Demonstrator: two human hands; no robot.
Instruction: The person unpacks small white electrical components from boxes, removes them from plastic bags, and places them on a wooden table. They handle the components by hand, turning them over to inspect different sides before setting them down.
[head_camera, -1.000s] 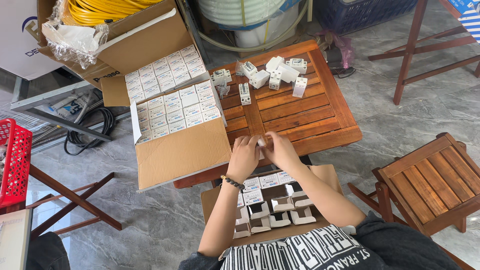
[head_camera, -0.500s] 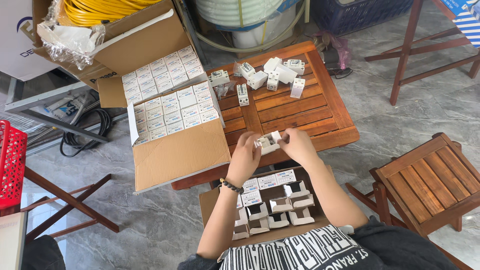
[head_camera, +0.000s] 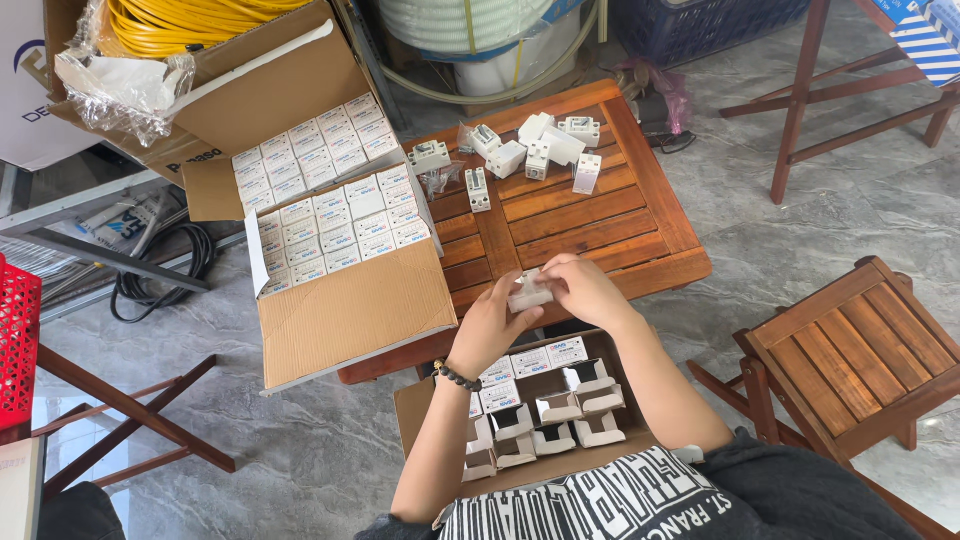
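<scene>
My left hand and my right hand meet over the near edge of a small wooden slatted table, both gripping one small white box. A dark bead bracelet sits on my left wrist. Below my hands, on my lap, a shallow cardboard box holds several small white boxes, some sealed and some with open flaps. At the far end of the table lie several loose white plastic devices.
A big open carton filled with rows of small white boxes rests on the table's left. Behind it another carton holds yellow cable coils. A wooden stool stands at right, a red crate at left, black cable on the floor.
My hands pulled apart for a moment with the small box between them, then closed together on it again, nearer the table's front edge.
</scene>
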